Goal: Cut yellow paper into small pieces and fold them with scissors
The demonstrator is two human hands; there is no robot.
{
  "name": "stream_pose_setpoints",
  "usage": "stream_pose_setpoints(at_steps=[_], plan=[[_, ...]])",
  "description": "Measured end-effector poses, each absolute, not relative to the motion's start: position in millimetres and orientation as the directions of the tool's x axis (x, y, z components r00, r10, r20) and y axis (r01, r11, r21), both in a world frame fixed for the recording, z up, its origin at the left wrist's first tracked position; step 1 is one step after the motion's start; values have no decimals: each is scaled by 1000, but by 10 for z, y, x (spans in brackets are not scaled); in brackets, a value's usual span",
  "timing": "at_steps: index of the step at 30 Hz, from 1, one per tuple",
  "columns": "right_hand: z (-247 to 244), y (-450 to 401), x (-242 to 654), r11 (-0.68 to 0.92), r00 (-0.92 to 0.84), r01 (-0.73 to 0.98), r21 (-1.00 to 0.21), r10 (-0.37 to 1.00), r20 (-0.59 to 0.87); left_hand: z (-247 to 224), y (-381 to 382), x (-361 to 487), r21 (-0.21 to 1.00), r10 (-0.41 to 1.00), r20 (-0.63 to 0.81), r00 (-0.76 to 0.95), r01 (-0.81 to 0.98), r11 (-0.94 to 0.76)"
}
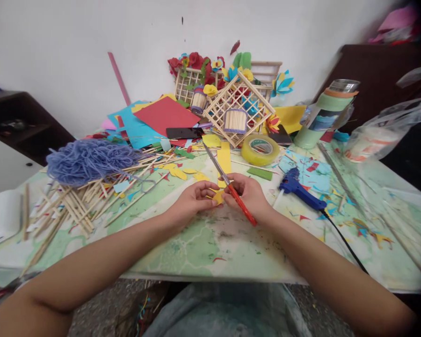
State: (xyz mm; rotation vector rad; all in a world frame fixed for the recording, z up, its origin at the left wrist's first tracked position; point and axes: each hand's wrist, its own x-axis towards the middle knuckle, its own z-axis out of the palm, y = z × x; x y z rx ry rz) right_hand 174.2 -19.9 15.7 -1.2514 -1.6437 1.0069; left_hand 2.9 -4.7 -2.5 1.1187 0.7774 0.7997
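While right hand point(248, 194) holds scissors point(233, 189), yellow paper point(217, 197) sits against left hand point(194, 199).

Bright, even, diffuse light; source not in frame, direction unclear. White wall point(91, 51) slightly washed out. Shadows faint and soft, only light ones under the left hand point(192, 201) and right hand point(249, 194). Glare: specular streaks on plastic bag point(386, 133), small glint on scissors point(214, 161) blade. Top right corner falls off to near black; floor point(91, 313) below the table dimmer. Strong fisheye barrel distortion: table edge point(214, 277) bows, left forearm point(73, 276) and right forearm point(337, 262) stretch toward the bottom corners. Centre reasonably sharp, no obvious motion blur; outer edges go soft and smeary.
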Motion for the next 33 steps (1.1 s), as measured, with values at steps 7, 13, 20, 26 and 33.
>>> stream_pose_setpoints(at_steps=[7, 13, 20, 26, 33], plan=[[123, -180, 1772, 219, -195, 392, -893, 969, 152, -28, -50, 36, 963, 827, -160, 539, -98, 250], [201, -143, 1906, 201, -81, 825, -529, 967, 242, 36, -3, 13, 902, 872, -254, 418, -222, 369], [319, -139, 1905, 204, -181, 957, -206, 975, 127, 71, 142, -85, 875, 935, -230, 268, -364, 320], [331, -187, 1845, 303, -282, 937, -174, 950, 132, 71, 189, -108, 909, 966, -165, 198, -349, 227], [342, -200, 1847, 306, -294, 940, -153, 951, 98, 76, 218, -122, 902, 969, -147, 199, -374, 214]])
